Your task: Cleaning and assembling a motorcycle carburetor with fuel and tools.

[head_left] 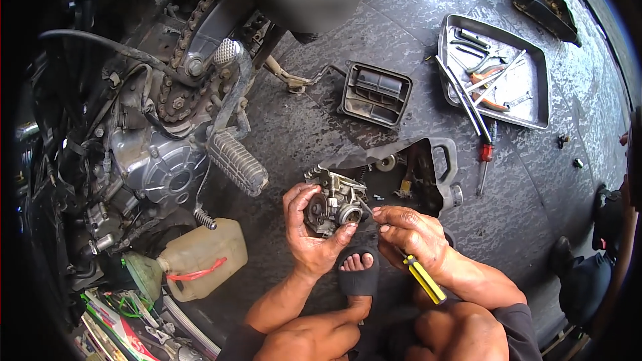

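My left hand (311, 234) is closed around a dirty metal carburetor (332, 202), holding it above the floor just ahead of my feet. The carburetor's round opening is turned toward my right hand. My right hand (414, 239) is closed on a screwdriver (425, 281) with a yellow and black handle that sticks out below the palm. Its shaft is mostly hidden by my fingers. A thin tip shows beyond the fingertips, close to the carburetor's side; whether it touches cannot be made out.
A motorcycle engine (167, 167) with a footpeg (237, 164) stands left. Beyond my hands lies a cut-open jug (449, 160) holding small parts. Farther out are a black open box (358, 103), a metal tool tray (540, 87) and a red-handled screwdriver (486, 154). A jerrycan (227, 247) stands near left.
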Tool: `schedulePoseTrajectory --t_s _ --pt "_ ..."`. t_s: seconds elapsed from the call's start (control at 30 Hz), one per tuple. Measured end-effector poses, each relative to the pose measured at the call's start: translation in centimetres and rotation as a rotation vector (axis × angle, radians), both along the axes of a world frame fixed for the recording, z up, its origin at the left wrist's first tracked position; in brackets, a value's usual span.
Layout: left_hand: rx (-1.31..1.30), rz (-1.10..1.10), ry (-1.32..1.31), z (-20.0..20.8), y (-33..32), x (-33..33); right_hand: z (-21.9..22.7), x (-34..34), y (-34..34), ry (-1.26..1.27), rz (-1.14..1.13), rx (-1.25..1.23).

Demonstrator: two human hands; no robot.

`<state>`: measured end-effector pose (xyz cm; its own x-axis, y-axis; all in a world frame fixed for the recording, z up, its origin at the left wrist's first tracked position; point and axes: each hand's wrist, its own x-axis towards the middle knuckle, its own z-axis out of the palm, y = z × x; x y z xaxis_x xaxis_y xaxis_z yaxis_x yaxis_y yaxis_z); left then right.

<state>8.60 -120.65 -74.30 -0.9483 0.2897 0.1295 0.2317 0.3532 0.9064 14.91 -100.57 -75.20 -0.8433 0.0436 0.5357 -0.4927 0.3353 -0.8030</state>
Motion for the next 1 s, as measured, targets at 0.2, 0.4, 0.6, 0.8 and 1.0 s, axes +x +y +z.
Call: schedulePoseTrajectory --t_s 0.2,0.4,0.6,0.8,1.0 --pt "-0.071 -0.004 0.069 0.08 -0.13 0.19 0.35 -0.08 0.12 -0.025 -0.026 0.004" --pt "-0.041 -0.002 0.060 -0.03 0.12 0.06 0.44 -0.15 0.44 0.008 -0.004 -0.012" --pt "-0.048 -0.009 0.057 0.00 0.17 0.10 0.45 -0.08 0.33 -0.011 -0.021 -0.024" --pt "-0.033 0.000 0.063 -0.12 0.20 -0.17 0.59 0.10 0.15 -0.048 0.022 -0.036" --pt "-0.060 -0.010 0.092 0.02 0.04 -0.22 0.53 -0.14 0.15 0.006 -0.043 -0.035"
